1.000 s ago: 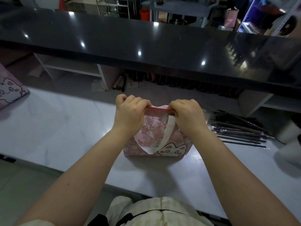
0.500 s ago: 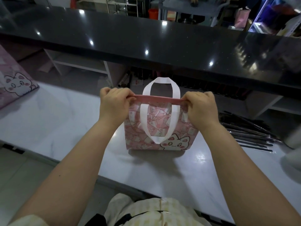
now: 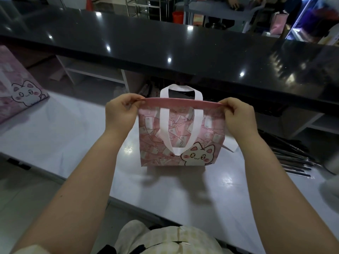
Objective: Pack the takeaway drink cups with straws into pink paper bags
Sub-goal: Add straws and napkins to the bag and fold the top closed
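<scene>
A pink paper bag (image 3: 207, 132) with a white cat print and white loop handles hangs just above the white counter (image 3: 73, 136). My left hand (image 3: 121, 114) pinches the left end of its top rim, and my right hand (image 3: 238, 118) pinches the right end. The rim is pulled taut between them. One handle stands up behind the rim, the other hangs down the front. What is inside the bag is hidden. Black wrapped straws (image 3: 291, 158) lie in a pile to the right.
A stack of flat pink cat-print bags (image 3: 18, 88) lies at the left edge. A raised black counter (image 3: 165, 44) runs across the back, with shelves beneath it. A white object (image 3: 332, 162) sits blurred at the far right edge.
Both hands have moved apart along the bag's rim and lifted the bag higher, drawing the top flat and taut. One handle has popped up behind the rim.
</scene>
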### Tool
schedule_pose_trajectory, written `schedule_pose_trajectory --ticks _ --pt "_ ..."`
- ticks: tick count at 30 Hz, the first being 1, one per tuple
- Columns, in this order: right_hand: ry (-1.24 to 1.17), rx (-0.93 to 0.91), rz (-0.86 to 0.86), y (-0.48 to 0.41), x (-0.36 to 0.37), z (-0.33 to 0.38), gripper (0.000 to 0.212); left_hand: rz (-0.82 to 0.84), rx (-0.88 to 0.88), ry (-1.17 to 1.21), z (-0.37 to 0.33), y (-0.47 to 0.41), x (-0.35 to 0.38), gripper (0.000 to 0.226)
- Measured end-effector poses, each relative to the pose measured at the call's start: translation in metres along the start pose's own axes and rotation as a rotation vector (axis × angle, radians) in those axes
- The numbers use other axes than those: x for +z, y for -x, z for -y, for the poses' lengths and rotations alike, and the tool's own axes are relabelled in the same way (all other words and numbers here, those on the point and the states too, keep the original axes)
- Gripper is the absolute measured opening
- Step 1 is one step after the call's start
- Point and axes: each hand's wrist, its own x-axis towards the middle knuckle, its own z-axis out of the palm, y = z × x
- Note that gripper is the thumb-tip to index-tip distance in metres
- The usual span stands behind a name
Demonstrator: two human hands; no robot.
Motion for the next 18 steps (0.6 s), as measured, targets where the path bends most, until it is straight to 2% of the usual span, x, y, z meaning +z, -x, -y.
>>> schedule_pose_trajectory --ticks 2,4,7,10,12,14,18 --pt "-0.144 0.100 0.026 0.004 0.007 -0.008 0.027 0.013 -0.113 0.139 0.004 0.006 0.001 0.016" --pt "-0.399 0.178 0.024 0.018 0.013 -0.015 0.033 0.010 -0.210 0.310 0.012 0.017 0.001 0.028" --pt "-0.650 0.167 -0.058 0.052 0.024 -0.033 0.038 0.028 -0.344 0.561 0.030 0.053 0.004 0.042" --pt "-0.716 0.230 -0.102 0.090 0.041 -0.057 0.030 0.108 -0.431 0.490 0.053 0.108 0.015 0.032" --pt "-0.753 0.252 -0.119 0.104 0.047 -0.068 0.029 0.103 -0.513 0.485 0.063 0.135 0.021 0.026" --pt "-0.749 0.247 -0.145 0.106 0.049 -0.072 0.032 0.072 -0.571 0.483 0.069 0.140 0.024 0.025" --pt "-0.706 0.244 -0.174 0.102 0.055 -0.067 0.028 0.061 -0.568 0.479 0.068 0.126 0.024 0.023"
